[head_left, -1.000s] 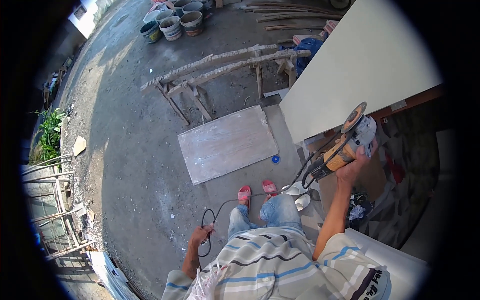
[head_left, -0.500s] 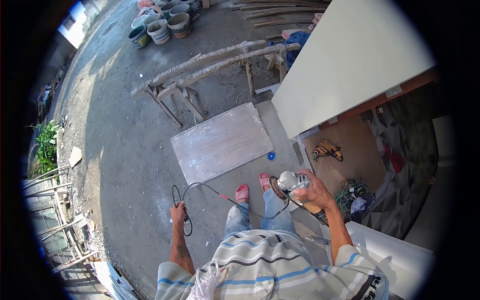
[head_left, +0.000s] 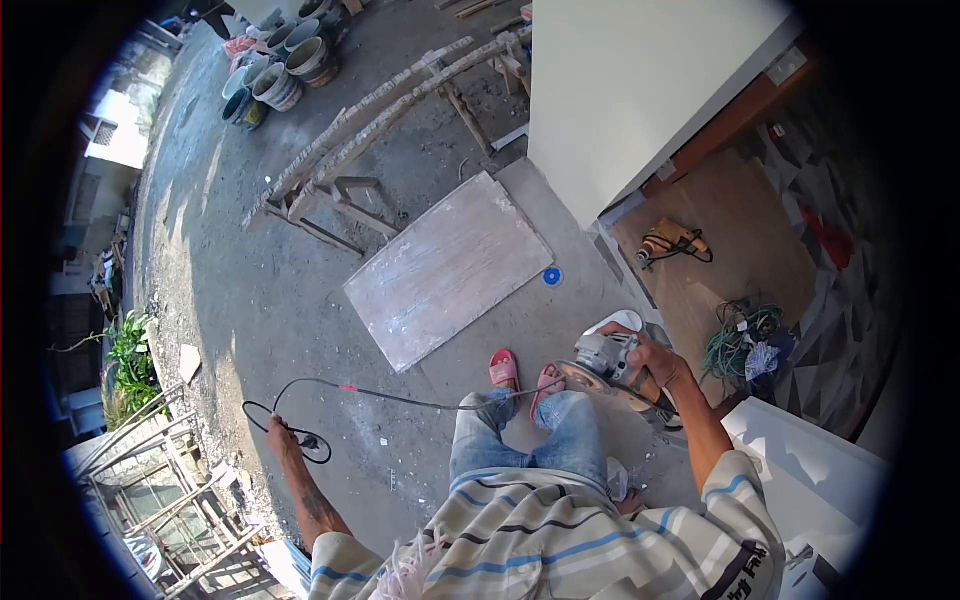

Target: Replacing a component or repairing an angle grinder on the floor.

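Note:
My right hand [head_left: 662,366] is wrapped round an angle grinder [head_left: 606,356] with a grey metal head and an orange body. Its brown-rimmed disc [head_left: 583,379] faces my legs. Out to the left, my left hand [head_left: 281,436] is closed on the grinder's black power cord [head_left: 415,405]. A loop of the cord hangs round that hand, and a dark plug end [head_left: 311,441] shows beside the fingers. The cord runs across in front of my knees towards the grinder, with a red band partway along.
A pale worn board [head_left: 450,270] lies ahead, a blue disc [head_left: 553,276] by its corner. On a brown sheet at right are an orange drill [head_left: 675,243] and tangled green cable [head_left: 745,340]. A wooden trestle [head_left: 370,125], buckets [head_left: 277,88] and a white panel [head_left: 640,90] stand beyond.
My left hand has swung outward to the left, drawing the cord straighter across my legs. The grinder has shifted slightly right in my right hand. The whole view has turned.

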### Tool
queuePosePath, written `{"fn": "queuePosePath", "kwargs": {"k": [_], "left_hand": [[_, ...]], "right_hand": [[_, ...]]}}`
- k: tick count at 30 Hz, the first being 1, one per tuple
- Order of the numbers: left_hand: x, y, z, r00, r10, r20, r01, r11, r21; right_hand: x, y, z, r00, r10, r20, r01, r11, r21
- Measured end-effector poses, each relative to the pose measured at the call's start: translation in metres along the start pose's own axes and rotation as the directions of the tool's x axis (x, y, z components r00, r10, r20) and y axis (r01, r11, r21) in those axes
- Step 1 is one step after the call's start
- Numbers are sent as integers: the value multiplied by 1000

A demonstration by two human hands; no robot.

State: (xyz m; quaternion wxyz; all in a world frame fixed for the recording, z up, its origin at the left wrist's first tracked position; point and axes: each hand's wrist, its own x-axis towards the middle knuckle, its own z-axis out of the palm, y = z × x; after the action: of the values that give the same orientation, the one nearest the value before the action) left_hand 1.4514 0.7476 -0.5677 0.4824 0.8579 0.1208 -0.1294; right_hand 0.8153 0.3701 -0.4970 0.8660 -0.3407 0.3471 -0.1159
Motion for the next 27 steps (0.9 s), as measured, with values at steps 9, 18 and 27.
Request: {"fn": "queuePosePath", "kwargs": {"k": [9,18,27], "left_hand": [[112,-38,119,968,-86,-235,-19,910,-413],[130,-173,261,837,140,529,-76,987,-141],[-17,-199,383,-21,-98,995,-598,799,66]], "right_hand": [[73,49,-74,926,-56,-373,-342,296,-892],[211,200,-166,572,-529,-626,261,842,-473],[301,193,-158,502,-849,-165,859,466,213]]}}
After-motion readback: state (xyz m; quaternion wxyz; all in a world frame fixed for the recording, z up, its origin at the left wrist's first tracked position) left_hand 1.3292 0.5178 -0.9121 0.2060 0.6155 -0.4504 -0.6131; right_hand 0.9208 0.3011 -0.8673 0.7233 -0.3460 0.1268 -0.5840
